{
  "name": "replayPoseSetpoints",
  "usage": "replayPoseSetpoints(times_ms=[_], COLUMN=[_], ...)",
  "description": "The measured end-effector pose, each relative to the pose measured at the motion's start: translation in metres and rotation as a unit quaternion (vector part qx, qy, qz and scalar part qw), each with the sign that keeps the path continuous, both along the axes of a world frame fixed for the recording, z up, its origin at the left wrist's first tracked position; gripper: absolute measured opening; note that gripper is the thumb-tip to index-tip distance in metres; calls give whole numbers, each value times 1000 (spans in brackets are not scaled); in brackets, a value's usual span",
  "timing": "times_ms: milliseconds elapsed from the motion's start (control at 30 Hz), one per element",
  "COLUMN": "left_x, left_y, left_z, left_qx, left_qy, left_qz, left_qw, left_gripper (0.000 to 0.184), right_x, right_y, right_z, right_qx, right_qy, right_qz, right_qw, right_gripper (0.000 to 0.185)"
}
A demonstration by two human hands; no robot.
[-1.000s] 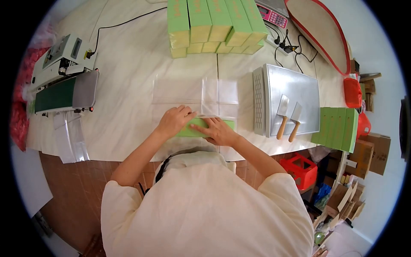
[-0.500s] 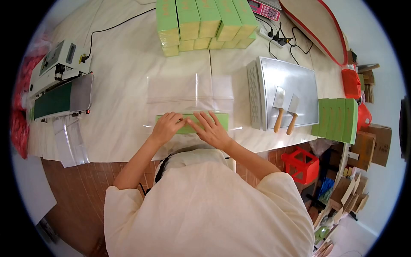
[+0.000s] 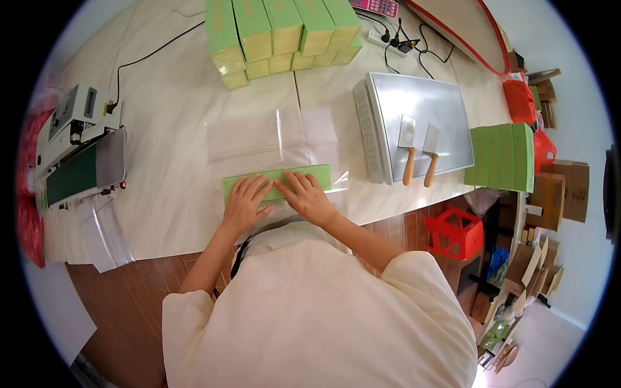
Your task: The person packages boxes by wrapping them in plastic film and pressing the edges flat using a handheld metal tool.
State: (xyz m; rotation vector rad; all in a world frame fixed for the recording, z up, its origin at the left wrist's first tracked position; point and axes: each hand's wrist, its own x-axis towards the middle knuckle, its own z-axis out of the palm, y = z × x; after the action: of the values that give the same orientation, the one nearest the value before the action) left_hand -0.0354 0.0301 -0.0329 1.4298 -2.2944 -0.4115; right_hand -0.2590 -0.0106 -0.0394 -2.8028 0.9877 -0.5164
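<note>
A long, flat green box [image 3: 278, 175] lies crosswise at the near side of the table, on a sheet of clear plastic film [image 3: 249, 137] that spreads out beyond it. My left hand [image 3: 246, 202] rests on the left half of the box near its close edge, fingers stretched forward and thumb out to the side. On the right half, my right hand [image 3: 309, 197] lies with its fingers spread and its thumb near the left fingertips. Neither hand is wrapped around the box; both press on its surface. Film edges show under the box, partly hidden by my hands.
Stacked green boxes [image 3: 272, 32] stand at the back. To the right, two wooden-handled scrapers [image 3: 409, 149] lie on a metal-topped unit [image 3: 420, 97], with more green boxes [image 3: 501, 155] beyond. A machine with a green belt [image 3: 74, 171] and plastic sleeves [image 3: 103, 229] sit left. Power cords [image 3: 420, 45] trail behind.
The view has shifted a little. My hands have slid toward the near edge of the green box, so more of its top shows. The left thumb has spread away from the fingers.
</note>
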Motion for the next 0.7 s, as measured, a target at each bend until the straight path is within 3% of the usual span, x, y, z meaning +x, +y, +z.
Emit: replayPoseSetpoints(times_ms=[167, 333, 500, 700], left_x=[1, 3, 8, 10], left_y=[4, 3, 6, 7], left_z=[-8, -4, -2, -1], left_qx=[7, -32, -68, -85], left_qy=[-53, -37, 32, 30], left_qz=[-1, -1, 2, -3], left_qw=[999, 999, 997, 996], left_gripper=[61, 50, 16, 15], right_x=[-2, -11, -21, -36], right_y=[5, 9, 14, 18], right_z=[1, -4, 0, 16], right_qx=[14, 35, 51, 78], right_qy=[-31, -66, -80, -62], right_qz=[-21, -8, 10, -40], right_qw=[999, 997, 995, 994], right_gripper=[67, 28, 21, 17])
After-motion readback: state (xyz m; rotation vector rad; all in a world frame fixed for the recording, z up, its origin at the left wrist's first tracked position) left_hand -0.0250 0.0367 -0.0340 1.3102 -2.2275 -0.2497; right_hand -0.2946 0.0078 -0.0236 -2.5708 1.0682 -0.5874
